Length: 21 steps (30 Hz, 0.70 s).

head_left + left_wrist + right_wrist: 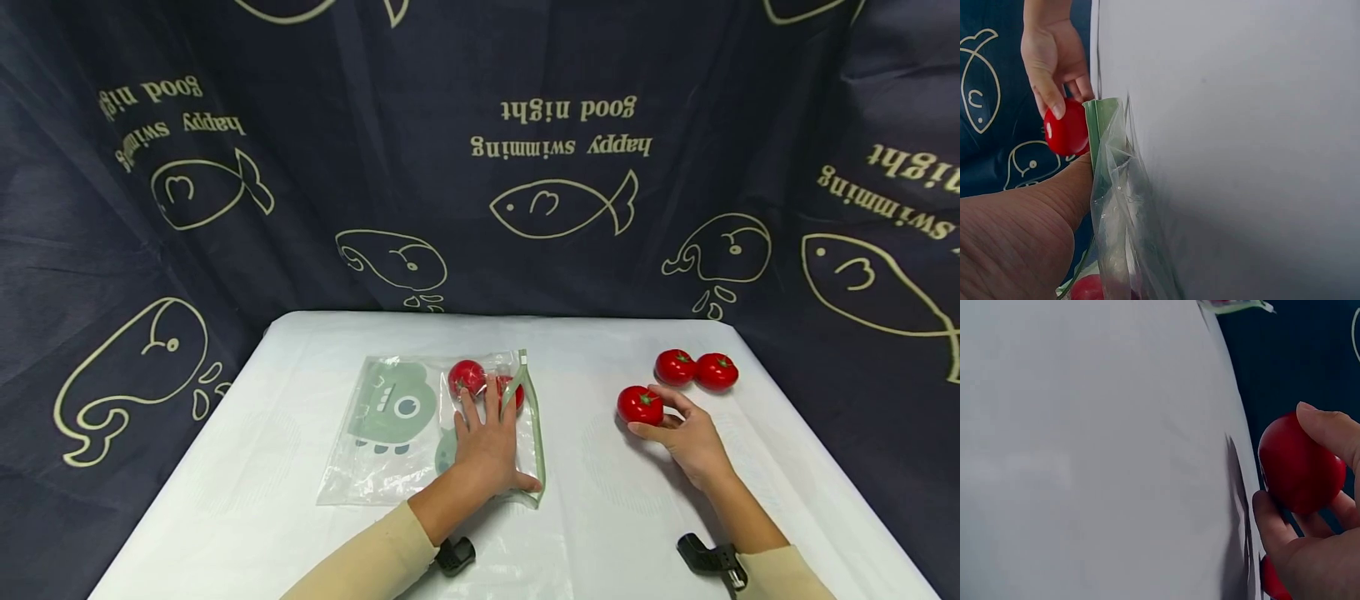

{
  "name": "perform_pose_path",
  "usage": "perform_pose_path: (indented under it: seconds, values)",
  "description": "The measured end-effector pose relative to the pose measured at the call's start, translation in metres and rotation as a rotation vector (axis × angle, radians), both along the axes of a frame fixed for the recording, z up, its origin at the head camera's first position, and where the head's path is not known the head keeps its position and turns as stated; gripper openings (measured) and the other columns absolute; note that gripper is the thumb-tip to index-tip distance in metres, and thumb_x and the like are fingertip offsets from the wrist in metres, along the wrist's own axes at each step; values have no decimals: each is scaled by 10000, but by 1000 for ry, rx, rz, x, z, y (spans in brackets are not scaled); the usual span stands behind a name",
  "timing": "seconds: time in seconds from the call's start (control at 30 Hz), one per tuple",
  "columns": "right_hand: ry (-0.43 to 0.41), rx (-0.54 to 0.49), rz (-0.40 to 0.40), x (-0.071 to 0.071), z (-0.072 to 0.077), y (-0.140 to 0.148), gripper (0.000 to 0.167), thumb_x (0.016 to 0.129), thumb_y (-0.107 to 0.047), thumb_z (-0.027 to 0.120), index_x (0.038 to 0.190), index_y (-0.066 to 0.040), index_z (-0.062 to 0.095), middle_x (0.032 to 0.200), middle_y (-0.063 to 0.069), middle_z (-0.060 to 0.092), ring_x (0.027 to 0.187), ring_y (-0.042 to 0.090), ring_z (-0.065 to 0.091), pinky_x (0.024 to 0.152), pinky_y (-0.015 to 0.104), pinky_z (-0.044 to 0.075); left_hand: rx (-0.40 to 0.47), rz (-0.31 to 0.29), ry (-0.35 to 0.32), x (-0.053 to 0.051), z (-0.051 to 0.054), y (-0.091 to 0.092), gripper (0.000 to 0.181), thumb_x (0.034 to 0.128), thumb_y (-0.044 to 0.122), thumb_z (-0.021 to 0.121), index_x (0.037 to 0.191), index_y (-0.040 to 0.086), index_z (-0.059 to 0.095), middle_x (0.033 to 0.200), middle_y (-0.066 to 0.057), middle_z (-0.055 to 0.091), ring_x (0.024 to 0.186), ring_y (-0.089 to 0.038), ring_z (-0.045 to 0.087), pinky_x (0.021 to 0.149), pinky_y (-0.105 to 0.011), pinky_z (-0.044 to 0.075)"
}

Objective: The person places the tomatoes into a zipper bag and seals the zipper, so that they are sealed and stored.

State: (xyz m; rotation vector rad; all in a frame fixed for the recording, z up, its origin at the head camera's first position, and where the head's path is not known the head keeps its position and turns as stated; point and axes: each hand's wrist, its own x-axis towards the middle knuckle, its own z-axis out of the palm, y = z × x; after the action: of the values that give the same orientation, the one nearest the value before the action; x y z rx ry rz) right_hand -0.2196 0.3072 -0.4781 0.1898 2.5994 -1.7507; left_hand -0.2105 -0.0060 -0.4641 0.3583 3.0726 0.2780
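My right hand (696,442) grips a red tomato (639,406) with a green top between its thumb and fingers. The right wrist view shows the same tomato (1300,464) held at its sides. My left hand (486,454) lies over a clear zip bag (352,483), its fingers spread toward the far side and its thumb out at the green zip edge (537,417). Inside the bag are two tomatoes, one whole in view (467,377) and another (518,393) partly behind the fingers and the zip strip. In the left wrist view, the green bag edge (1102,119) stands up beside the thumb.
Two more tomatoes, one on the left (675,367) and one on the right (717,372), sit touching near the table's far right corner. A white cloth covers the table (247,467). Behind it hangs a dark curtain (420,150) with fish drawings and lettering.
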Motion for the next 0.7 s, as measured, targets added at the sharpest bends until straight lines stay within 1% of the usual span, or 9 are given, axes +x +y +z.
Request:
perform_pose_path:
  seconds: [0.13,0.23,0.3,0.37,0.5,0.6,0.7]
  values:
    - [10,-26,24,3,1,-5,888,834,-283,869,1565,-118,393,1573,166,406,1077,-34,590,872,95,517,0,2,3,0,-1,0,1439,492,691,935,1630,151,239,1727,-184,26,1517,-607,108,1174,-678,305]
    - [26,-64,46,4,2,-10,862,836,-236,868,1545,-85,400,1542,179,433,1035,-92,606,883,109,527,2,4,2,0,0,-1,1439,491,690,935,1630,152,240,1727,-185,26,1518,-607,105,1176,-678,303]
    - [38,-85,57,5,3,-13,850,836,-208,868,1532,-61,404,1514,186,459,1031,-90,618,885,118,533,6,5,-2,0,0,0,1434,493,686,936,1629,153,242,1727,-183,22,1519,-606,100,1179,-677,299]
    - [51,-106,70,6,3,-17,836,831,-175,869,1519,-43,415,1479,166,498,1035,-80,636,887,125,538,9,7,-5,0,0,0,1430,494,684,936,1628,152,245,1728,-182,17,1521,-603,96,1182,-677,294]
    - [65,-133,97,6,3,-24,807,825,-141,868,1503,-33,444,1395,54,564,1044,-54,658,889,141,546,8,8,-7,-1,0,1,1424,496,685,936,1626,151,252,1729,-180,11,1522,-601,99,1183,-676,292]
    - [66,-143,118,6,3,-29,783,828,-134,865,1494,-39,463,1345,-18,573,1047,-36,669,888,151,551,5,7,-8,-1,0,1,1423,500,686,936,1627,152,250,1729,-179,7,1521,-600,103,1183,-674,294]
    - [62,-136,131,6,3,-35,772,823,-139,870,1489,-59,488,1348,5,591,1043,-16,679,880,165,558,2,6,-11,-1,1,1,1421,504,687,935,1627,149,250,1729,-181,3,1520,-601,103,1183,-674,295]
